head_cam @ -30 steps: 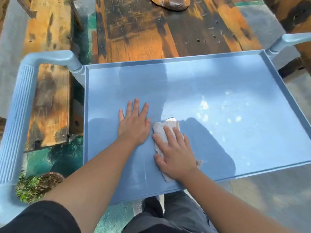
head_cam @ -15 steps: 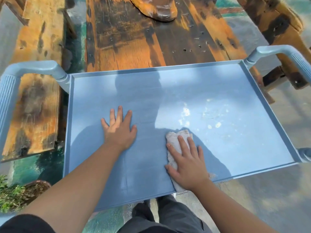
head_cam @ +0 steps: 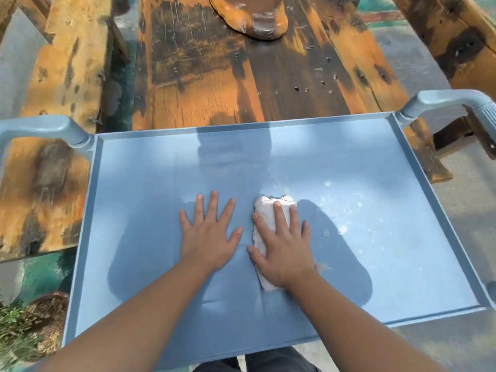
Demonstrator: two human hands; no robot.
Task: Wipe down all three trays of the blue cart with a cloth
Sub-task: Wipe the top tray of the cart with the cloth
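Observation:
The blue cart's top tray [head_cam: 375, 162] fills the middle of the head view, with a raised rim all round. My left hand [head_cam: 208, 234] lies flat on the tray floor, fingers spread and straight. Just to its right, my right hand [head_cam: 283, 245] presses flat on a crumpled white cloth [head_cam: 264, 208], whose far end shows beyond my fingertips. White specks and smears dot the tray to the right of the cloth. The two lower trays are hidden under the top one.
Grey cart handles stick out at the left [head_cam: 45, 130] and the right [head_cam: 451, 99]. A worn orange-and-black wooden table [head_cam: 241, 84] stands behind the cart, with a brown object [head_cam: 255, 20] on it. A potted plant [head_cam: 29, 323] sits at the lower left.
My right hand has slid the cloth forward and back toward my left hand. The view has shifted, so the cart sits lower and more central.

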